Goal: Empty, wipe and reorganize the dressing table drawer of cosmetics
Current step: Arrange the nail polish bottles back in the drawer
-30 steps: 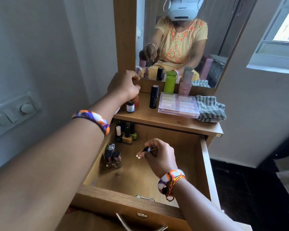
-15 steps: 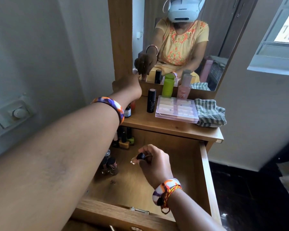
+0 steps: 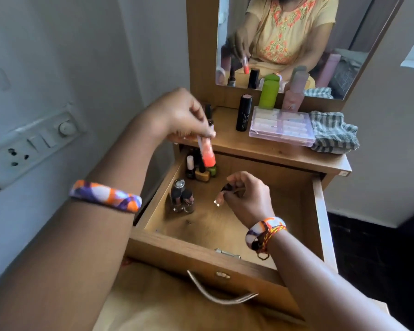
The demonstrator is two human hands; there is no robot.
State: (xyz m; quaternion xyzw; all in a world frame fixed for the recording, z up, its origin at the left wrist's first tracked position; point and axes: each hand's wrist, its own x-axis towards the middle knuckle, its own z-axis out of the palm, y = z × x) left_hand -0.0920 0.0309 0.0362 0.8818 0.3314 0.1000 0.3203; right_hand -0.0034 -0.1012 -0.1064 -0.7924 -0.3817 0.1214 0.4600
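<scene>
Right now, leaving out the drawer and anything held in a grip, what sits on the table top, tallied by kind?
Upright bottles and tubes: 4 (black tube, green bottle, pink bottle, small dark bottle)
Clear plastic case: 1
Striped cloth: 1
Total: 6; the left hand may hide more.

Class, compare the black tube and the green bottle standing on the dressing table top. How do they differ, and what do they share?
The black tube is slim and dark with a pale top; the green bottle is thicker and bright green all over. The green bottle stands nearer the mirror, the black tube further forward and left. Both stand upright, and neither is touched by the hands.
</scene>
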